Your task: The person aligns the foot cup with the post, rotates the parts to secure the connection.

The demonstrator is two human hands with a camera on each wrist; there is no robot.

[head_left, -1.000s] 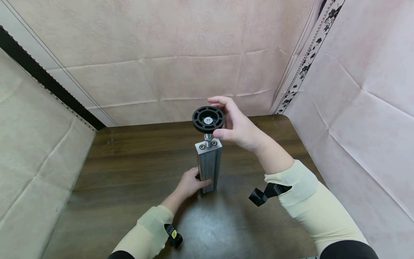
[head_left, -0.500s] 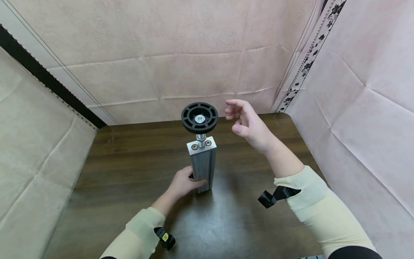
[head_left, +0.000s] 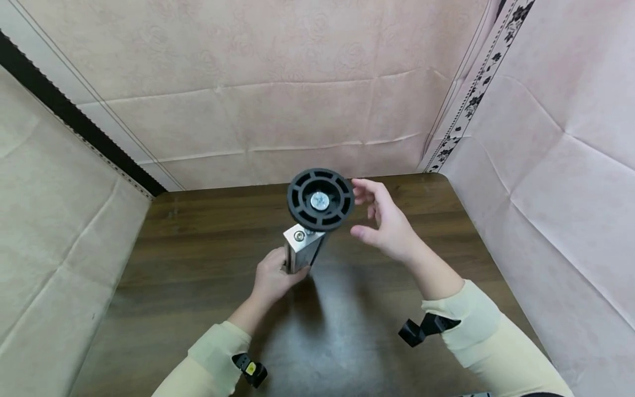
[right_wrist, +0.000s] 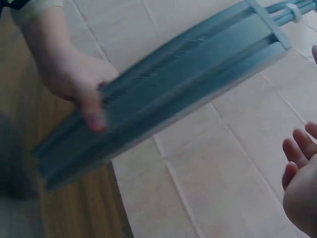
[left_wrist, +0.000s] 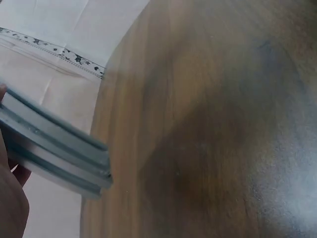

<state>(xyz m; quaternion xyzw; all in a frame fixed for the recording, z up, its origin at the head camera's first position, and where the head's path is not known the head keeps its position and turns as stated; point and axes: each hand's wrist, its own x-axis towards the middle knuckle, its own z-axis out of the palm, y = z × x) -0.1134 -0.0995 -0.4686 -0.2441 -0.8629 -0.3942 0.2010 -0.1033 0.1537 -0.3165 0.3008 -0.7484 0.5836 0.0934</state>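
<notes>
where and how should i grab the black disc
Probably by the outer rim of the black disc, from the right: its round edge overhangs the metal bar, which the left hand holds, and the right hand is on that side, thumb and fingers apart.

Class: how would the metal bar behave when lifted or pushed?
The metal bar is probably stiff: it looks straight, gripped near one end by the left hand. Long and narrow, it could tip if stood upright; the wide black disc might stop it lying flat.
</notes>
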